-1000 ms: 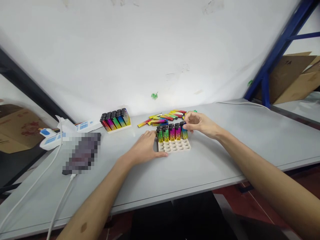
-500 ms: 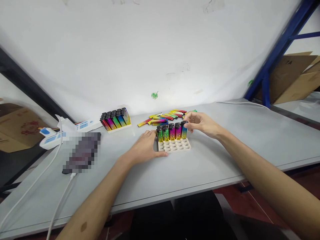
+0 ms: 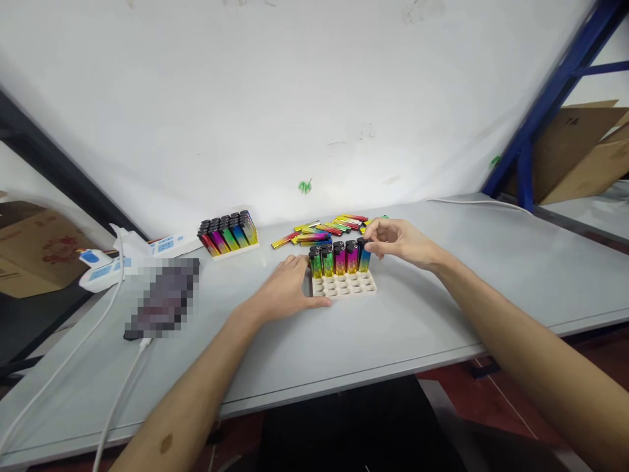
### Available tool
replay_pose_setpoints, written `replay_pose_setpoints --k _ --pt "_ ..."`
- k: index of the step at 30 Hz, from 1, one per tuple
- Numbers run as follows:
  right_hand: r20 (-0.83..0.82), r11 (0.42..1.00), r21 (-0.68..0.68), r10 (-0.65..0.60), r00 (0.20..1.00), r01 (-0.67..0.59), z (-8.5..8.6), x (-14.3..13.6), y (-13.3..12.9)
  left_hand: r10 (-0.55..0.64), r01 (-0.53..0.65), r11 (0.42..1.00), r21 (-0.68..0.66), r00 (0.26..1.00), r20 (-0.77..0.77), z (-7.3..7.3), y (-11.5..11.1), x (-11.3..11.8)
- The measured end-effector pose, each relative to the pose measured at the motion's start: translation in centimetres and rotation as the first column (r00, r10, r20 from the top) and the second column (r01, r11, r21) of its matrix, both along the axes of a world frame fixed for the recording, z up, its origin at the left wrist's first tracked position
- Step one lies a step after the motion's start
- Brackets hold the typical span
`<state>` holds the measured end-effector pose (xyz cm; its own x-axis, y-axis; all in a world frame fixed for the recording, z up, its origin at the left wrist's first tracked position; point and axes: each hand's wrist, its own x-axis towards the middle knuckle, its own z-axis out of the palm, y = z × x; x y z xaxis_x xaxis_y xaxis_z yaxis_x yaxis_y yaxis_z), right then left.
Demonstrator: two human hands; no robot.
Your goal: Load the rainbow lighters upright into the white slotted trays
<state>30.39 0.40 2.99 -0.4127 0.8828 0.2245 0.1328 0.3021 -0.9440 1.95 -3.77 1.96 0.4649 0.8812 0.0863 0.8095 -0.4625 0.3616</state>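
A white tray (image 3: 344,286) with rows of holes stands on the table, its back rows filled with upright metallic lighters (image 3: 339,261) in green, pink and blue. Empty holes show in its front rows. My left hand (image 3: 285,288) grips the tray's left side, thumb along the front edge and fingers toward the back. At the tray's right end, my right hand (image 3: 396,242) pinches the black top of a blue-and-yellow lighter (image 3: 364,261), which stands upright in its hole. Behind the tray lies a loose pile of shiny lighters (image 3: 314,235), partly hidden.
Farther left stands a second tray of lighters (image 3: 228,235), packed in rows. A blurred dark device (image 3: 164,298) with a white cable and a power strip (image 3: 103,272) lie at the left. The white wall (image 3: 314,118) rises behind the table.
The view has shifted very slightly. My left hand keeps its hold on the tray, and my right hand stays at the blue-and-yellow lighter.
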Motion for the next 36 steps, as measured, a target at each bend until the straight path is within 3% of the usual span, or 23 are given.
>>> replay_pose_setpoints --k 5,7,9,12,14,16,19,24,29,36 --pt "0.024 1.000 0.011 -0.025 0.999 0.024 0.4 -0.1 -0.3 0.008 -0.008 1.000 -0.009 1.000 -0.014 0.0 0.1 0.0" --pt "0.009 0.994 0.017 -0.109 0.994 0.108 0.3 0.0 0.0 0.006 -0.006 1.000 -0.010 1.000 -0.019 0.0 0.1 0.0" --pt "0.027 0.958 0.034 -0.284 0.958 0.283 -0.2 0.4 0.7 0.008 -0.008 1.000 -0.010 1.000 -0.026 0.0 0.0 0.0" --pt "0.263 0.814 0.219 -0.580 0.771 0.537 -1.6 1.4 2.2 0.008 -0.008 1.000 -0.012 0.999 -0.031 0.1 0.0 0.0" --pt "0.446 0.745 0.390 -0.667 0.597 0.541 -2.7 2.1 3.0 0.000 -0.001 1.000 -0.012 0.999 -0.034 0.1 -0.1 0.0" --pt "0.571 0.738 0.465 -0.672 0.471 0.489 -3.5 2.6 3.6 -0.001 0.000 1.000 -0.012 0.999 -0.042 0.2 -0.1 0.0" --pt "0.674 0.760 0.464 -0.637 0.374 0.455 -4.1 2.8 4.0 0.006 -0.007 1.000 -0.012 0.999 -0.043 0.3 -0.1 0.0" --pt "0.690 0.749 0.477 -0.644 0.332 0.460 -3.8 2.6 4.2 -0.030 0.029 0.999 -0.022 0.998 -0.056 0.2 0.0 -0.3" --pt "0.713 0.801 0.440 -0.587 0.384 0.406 -3.8 2.9 4.2 -0.026 0.023 0.998 -0.061 0.998 -0.049 0.1 0.2 -0.5" --pt "0.722 0.818 0.434 -0.566 0.398 0.377 -3.8 3.3 4.2 -0.060 0.058 0.997 -0.042 0.997 -0.039 -0.4 0.6 -0.9"
